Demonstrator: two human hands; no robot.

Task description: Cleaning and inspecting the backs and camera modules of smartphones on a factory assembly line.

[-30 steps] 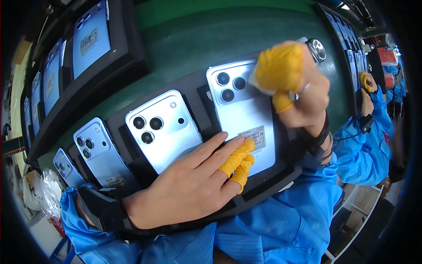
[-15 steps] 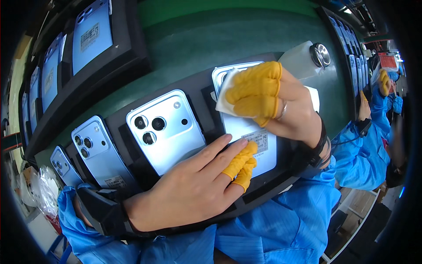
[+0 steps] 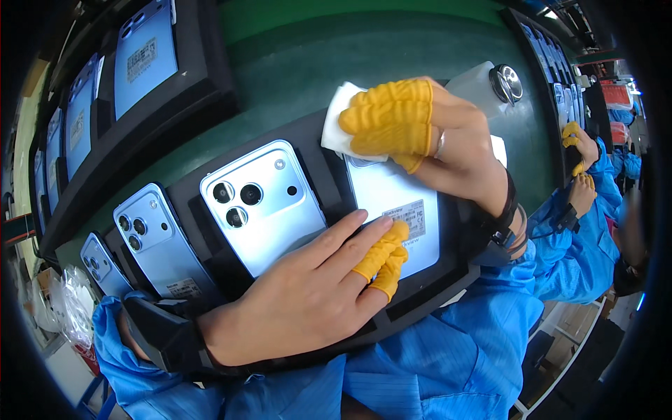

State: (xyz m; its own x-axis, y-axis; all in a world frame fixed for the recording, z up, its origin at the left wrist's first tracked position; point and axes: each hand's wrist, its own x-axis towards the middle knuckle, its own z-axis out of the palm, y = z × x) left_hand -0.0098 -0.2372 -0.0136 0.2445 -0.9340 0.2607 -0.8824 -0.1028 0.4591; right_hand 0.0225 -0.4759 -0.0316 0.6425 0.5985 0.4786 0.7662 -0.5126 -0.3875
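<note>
My right hand, with yellow finger cots on its fingers, grips a folded white wipe over the camera end of a light blue phone. Hand and wipe hide that phone's lenses. My left hand lies flat with fingers stretched out, two of them in yellow cots. Its fingertips rest on the lower part of the same phone, beside a printed label. Left of it, another blue phone lies back up, its lower end partly under my left hand. Both phones sit in a black tray.
More blue phones fill the tray leftward. A second black tray of phones stands at the far left. Behind my right hand is a white bottle with a metal top. At right, a co-worker's hands are near another phone tray.
My right hand has moved up and left with the wipe, towards the phone's top edge, uncovering more of its back. My left hand stays put. The co-worker's hands have shifted towards their tray.
</note>
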